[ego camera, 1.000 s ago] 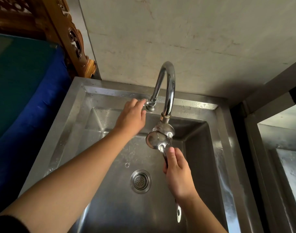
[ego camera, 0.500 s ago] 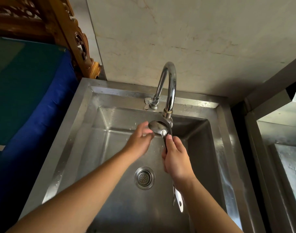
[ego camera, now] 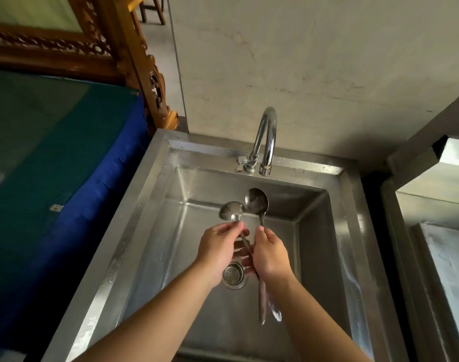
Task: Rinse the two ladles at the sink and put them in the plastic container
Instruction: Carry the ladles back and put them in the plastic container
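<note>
Over the sink: left hand pinches the left ladle at its neck; right hand grips the right ladle. Handles cross between the hands, bowls just below the tap.

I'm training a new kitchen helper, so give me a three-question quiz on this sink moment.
1. True or false: each hand holds one ladle.
2. Where are the ladle bowls? A) lying on the drain B) held above the basin, below the faucet C) in a plastic container
3. Is water visibly running?

Key:
1. True: left hand, left ladle; right hand, right ladle.
2. B: sink, faucet.
3. No stream is visible.
</note>
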